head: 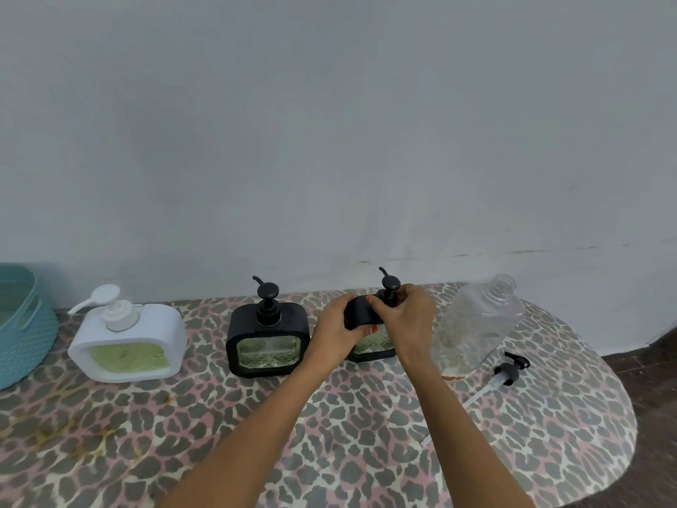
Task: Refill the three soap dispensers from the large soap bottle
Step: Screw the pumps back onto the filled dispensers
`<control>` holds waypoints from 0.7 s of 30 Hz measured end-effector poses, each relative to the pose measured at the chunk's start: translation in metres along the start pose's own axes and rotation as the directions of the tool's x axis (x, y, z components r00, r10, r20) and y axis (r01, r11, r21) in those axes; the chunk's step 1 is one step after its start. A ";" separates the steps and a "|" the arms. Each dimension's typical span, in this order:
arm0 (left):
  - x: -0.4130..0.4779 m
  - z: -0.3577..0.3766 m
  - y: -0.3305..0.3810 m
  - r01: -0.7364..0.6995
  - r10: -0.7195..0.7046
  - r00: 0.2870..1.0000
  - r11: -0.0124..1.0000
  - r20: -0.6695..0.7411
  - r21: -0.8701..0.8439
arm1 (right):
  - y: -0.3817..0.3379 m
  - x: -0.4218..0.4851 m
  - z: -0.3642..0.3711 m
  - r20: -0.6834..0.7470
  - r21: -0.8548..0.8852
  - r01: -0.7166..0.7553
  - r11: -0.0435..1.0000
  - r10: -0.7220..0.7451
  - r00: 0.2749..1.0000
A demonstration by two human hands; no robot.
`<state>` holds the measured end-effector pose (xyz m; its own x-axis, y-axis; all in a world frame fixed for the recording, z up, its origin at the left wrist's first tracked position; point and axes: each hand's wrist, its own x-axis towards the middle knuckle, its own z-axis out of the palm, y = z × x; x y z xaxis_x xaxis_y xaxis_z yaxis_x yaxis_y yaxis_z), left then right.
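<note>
Both my forearms reach out from the bottom edge over the tabletop, which wears a leopard-print cloth in pink, grey and cream, rust-stained at the near left and rounded off at the right. Behind it runs a plain pale grey wall; a strip of dark floor shows at far right. My left hand is wrapped round the left shoulder of the right-hand black dispenser, a squat rounded box with a ribbed clear window. My right hand is closed on the collar of its black pump. Left of it, apart, stands a matching black dispenser, pump on. Further left sits a white dispenser, its window showing green soap. A teal woven basket is cut off at the left edge. Just right of my hands the large clear plastic bottle stands uncapped, almost empty, its own pump lying on the cloth beside it
</note>
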<state>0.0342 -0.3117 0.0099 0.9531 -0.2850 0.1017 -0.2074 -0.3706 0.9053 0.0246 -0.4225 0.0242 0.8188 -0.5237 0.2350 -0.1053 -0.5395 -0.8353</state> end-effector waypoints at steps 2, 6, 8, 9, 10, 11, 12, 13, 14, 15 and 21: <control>-0.001 -0.001 0.001 0.003 -0.003 1.000 1.000 0.010 0.016 | 0.003 0.000 0.000 0.034 0.006 -0.001 1.000 0.001 0.999; -0.003 -0.003 0.004 0.012 -0.012 1.000 0.997 0.004 0.071 | 0.002 -0.004 -0.009 0.071 0.046 0.008 0.999 -0.012 0.997; -0.007 -0.007 0.007 0.013 -0.012 1.000 0.996 -0.014 0.083 | 0.000 -0.008 -0.016 0.066 0.063 0.011 0.998 -0.015 0.998; -0.009 -0.009 0.009 0.010 -0.008 1.000 0.995 -0.019 0.096 | -0.002 -0.010 -0.019 0.058 0.065 0.015 0.998 -0.019 0.998; -0.012 -0.012 0.012 0.002 0.000 1.000 0.994 -0.019 0.108 | -0.002 -0.012 -0.022 0.046 0.060 0.019 0.998 -0.022 0.999; -0.015 -0.015 0.014 -0.011 0.013 1.000 0.993 -0.018 0.118 | -0.004 -0.016 -0.025 0.029 0.052 0.028 0.998 -0.030 0.999; -0.020 -0.018 0.017 -0.026 0.028 0.999 0.992 -0.017 0.125 | -0.004 -0.019 -0.029 0.013 0.049 0.037 0.998 -0.038 0.999; -0.024 -0.023 0.019 -0.039 0.042 0.999 0.991 -0.019 0.127 | -0.006 -0.024 -0.031 0.002 0.050 0.047 0.998 -0.047 0.999; -0.029 -0.027 0.022 -0.053 0.056 0.998 0.991 -0.024 0.125 | -0.007 -0.028 -0.033 -0.004 0.048 0.052 0.998 -0.052 0.999; -0.034 -0.031 0.023 -0.059 0.063 0.998 0.991 -0.027 0.119 | -0.008 -0.033 -0.035 -0.004 0.040 0.054 0.998 -0.054 0.999; -0.071 -0.063 0.015 -0.066 0.074 0.996 0.989 -0.058 0.130 | -0.026 -0.066 -0.032 0.109 0.026 0.092 0.995 -0.094 0.990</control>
<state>-0.0224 -0.2411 0.0421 0.9463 -0.2596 0.1926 -0.2969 -0.4625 0.8355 -0.0443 -0.3947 0.0463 0.8816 -0.3956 0.2574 -0.0146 -0.5679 -0.8229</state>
